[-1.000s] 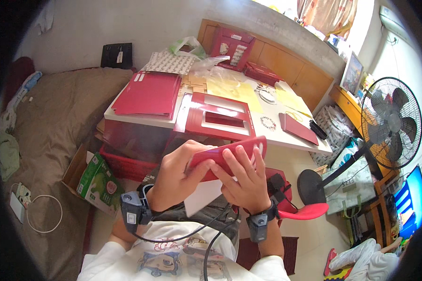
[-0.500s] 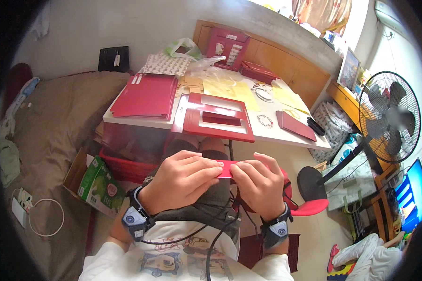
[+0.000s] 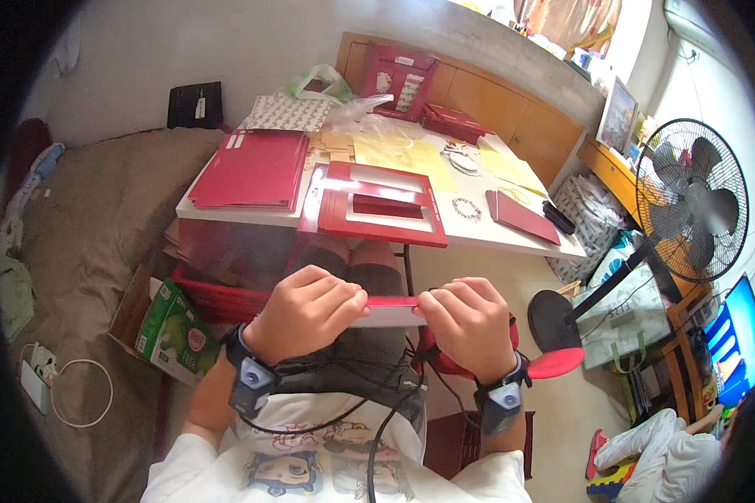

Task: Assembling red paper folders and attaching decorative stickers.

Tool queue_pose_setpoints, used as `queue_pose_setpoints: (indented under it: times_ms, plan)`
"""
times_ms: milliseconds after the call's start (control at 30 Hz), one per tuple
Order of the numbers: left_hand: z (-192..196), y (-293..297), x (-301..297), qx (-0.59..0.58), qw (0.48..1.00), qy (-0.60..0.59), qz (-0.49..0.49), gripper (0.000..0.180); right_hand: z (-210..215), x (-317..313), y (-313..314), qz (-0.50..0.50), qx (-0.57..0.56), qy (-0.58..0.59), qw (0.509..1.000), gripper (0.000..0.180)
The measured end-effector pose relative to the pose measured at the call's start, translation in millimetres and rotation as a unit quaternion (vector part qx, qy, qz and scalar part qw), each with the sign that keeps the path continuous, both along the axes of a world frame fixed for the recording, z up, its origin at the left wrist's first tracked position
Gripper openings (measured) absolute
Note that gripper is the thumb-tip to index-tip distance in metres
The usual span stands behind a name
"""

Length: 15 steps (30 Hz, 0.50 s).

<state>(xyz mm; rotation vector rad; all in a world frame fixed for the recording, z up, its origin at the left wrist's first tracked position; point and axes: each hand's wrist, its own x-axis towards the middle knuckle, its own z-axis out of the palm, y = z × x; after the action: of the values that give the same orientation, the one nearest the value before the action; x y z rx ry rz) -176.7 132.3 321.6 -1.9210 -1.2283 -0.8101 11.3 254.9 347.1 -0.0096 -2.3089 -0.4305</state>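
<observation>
Pinched at both ends! The left hand (image 3: 306, 312) and right hand (image 3: 468, 325) each grasp the red-and-white piece (image 3: 392, 312), just below the centre of the frame. A second ago its broad red face tilts across spread fingers; now a narrow red band tops a pale strip, so the work seems down to one edge. Beyond, the red windowed panel (image 3: 377, 236) waits mid-frame, red boards (image 3: 252, 172) stacked upper left.

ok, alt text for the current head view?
A person's left hand and right hand grip opposite ends of a red-and-white piece. Beyond, a white table bears stacked red sheets and a red frame with cut-outs; a black fan stands at right.
</observation>
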Motion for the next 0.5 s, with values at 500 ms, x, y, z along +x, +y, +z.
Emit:
queue_pose_setpoints:
  times_ms: [500]
  plan:
    - [2.0, 13.0, 8.0, -0.045, 0.997, -0.044, 0.038, 0.025, 2.0, 0.7, -1.9, -0.026, 0.109, 0.051, 0.992, 0.017]
